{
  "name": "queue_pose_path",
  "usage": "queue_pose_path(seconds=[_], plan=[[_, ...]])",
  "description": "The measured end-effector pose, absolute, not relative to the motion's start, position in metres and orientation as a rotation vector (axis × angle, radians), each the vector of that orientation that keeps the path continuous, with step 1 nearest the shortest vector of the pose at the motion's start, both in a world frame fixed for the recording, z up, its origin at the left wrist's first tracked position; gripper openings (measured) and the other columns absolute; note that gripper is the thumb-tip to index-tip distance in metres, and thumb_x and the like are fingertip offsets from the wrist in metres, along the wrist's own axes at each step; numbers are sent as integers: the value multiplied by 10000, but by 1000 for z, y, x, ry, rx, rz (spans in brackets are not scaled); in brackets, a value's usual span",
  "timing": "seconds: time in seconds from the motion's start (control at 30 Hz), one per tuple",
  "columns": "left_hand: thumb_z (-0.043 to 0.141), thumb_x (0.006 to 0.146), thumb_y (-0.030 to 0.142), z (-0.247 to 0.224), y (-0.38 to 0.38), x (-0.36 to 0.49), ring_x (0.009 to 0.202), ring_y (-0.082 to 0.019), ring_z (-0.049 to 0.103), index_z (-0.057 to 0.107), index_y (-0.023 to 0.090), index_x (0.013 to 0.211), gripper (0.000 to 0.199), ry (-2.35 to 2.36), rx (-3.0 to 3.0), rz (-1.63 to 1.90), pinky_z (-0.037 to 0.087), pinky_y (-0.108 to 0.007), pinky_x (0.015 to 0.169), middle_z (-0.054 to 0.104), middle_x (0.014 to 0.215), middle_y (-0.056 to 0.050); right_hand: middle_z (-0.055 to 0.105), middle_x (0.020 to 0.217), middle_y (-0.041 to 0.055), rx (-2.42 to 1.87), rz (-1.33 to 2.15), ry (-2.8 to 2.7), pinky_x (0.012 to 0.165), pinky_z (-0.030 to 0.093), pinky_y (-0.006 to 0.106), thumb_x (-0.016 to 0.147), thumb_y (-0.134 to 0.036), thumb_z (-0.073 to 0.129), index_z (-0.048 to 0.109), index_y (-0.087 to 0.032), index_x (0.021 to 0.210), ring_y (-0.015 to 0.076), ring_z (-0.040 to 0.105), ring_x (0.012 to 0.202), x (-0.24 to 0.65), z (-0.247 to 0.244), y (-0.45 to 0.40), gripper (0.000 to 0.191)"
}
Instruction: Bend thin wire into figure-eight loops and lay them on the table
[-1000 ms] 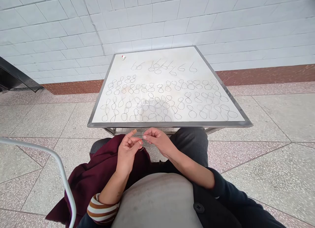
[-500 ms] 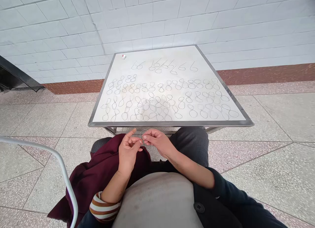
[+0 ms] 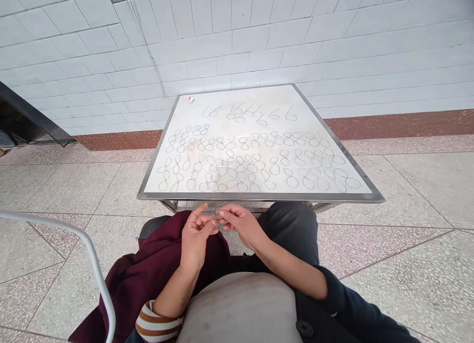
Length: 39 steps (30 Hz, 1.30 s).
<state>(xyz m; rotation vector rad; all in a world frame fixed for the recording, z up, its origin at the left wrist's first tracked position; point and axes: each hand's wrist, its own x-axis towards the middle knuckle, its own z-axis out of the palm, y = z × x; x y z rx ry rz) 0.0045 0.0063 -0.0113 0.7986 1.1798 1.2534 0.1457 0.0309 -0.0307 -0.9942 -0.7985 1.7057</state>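
Above my lap, just in front of the table's near edge, both hands meet at a thin wire loop (image 3: 216, 208). My left hand (image 3: 197, 231) pinches its lower end between thumb and fingertips, with the index finger raised. From the other side, my right hand (image 3: 239, 222) grips the loop between thumb and bent fingers. Most of the wire is hidden by the fingertips. On the white tabletop (image 3: 207, 97) lie many wires bent into figure-eights (image 3: 291, 178). Behind them is a row of wires shaped like a six (image 3: 291, 114).
A small red and white object (image 3: 191, 100) sits at the table's far left corner. A metal frame (image 3: 259, 196) edges the table, and a tiled wall (image 3: 237, 42) stands behind it. A curved white rail (image 3: 91, 249) is on my left. Maroon cloth (image 3: 148, 269) covers part of my lap.
The view has tilted up a little, so the table and hands sit lower in the picture. Both hands keep hold of the wire loop in nearly the same pose.
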Motion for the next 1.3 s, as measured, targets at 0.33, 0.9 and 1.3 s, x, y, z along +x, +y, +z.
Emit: queue_pose_path(seconds=[0.33,0.9,1.3], plan=[[814,687,260,-8,7,5,642,-97,623,575,155,1233,605,1157,679,1273,532,-219,612,663,753,20,680,822,2,-909,1664,-1014,745,474,296,684,-342,815,724,-213,915,150,611,793,145,-30,28,279],[841,613,76,-10,10,3,622,-97,644,624,151,1110,548,1076,322,1202,525,-238,695,688,711,-2,539,692,-28,-1044,1539,-1153,653,395,277,729,-340,707,616,-196,776,131,474,648,138,-33,29,176],[747,744,61,-21,17,0,734,-122,674,642,153,1073,357,999,210,1170,523,-270,813,712,831,-54,488,661,-26,-1114,1489,-1193,607,342,291,757,-385,674,569,-232,729,150,421,607,145,-26,39,188]])
